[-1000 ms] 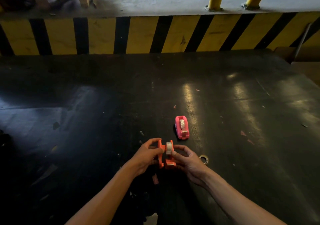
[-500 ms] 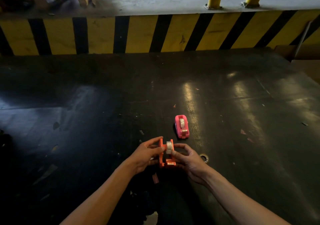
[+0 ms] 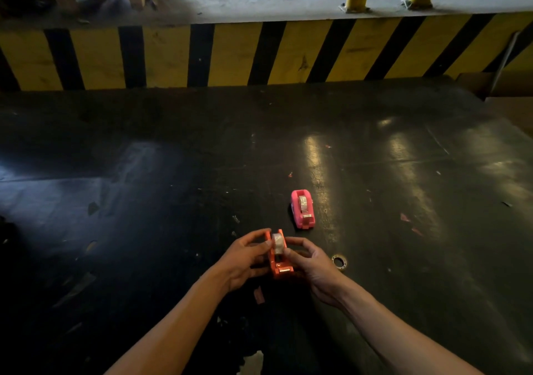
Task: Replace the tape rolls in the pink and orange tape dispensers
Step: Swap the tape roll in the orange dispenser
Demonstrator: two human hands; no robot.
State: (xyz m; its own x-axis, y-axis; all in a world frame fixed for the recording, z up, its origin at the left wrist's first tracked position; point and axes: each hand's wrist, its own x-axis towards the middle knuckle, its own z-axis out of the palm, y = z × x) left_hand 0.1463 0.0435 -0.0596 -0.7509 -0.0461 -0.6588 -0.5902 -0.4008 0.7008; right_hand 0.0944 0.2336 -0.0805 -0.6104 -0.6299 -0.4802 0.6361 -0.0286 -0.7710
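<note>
The orange tape dispenser (image 3: 279,268) stands on the dark table near me, held between both hands. A clear tape roll (image 3: 278,244) sits in its top. My left hand (image 3: 245,259) grips its left side, thumb and fingertips against the roll. My right hand (image 3: 310,262) grips its right side, thumb at the roll. Beyond it, apart from my hands, the pink tape dispenser (image 3: 302,208) stands upright with a roll inside.
A small empty tape core ring (image 3: 339,261) lies on the table just right of my right hand. Paper scraps dot the dark table (image 3: 144,201). A yellow-and-black striped barrier (image 3: 230,54) runs along the far edge, with cardboard (image 3: 510,97) at the right.
Both hands stay on the orange dispenser. The fingers have shifted slightly around the roll, which looks a little higher in the dispenser; the pink dispenser has not moved.
</note>
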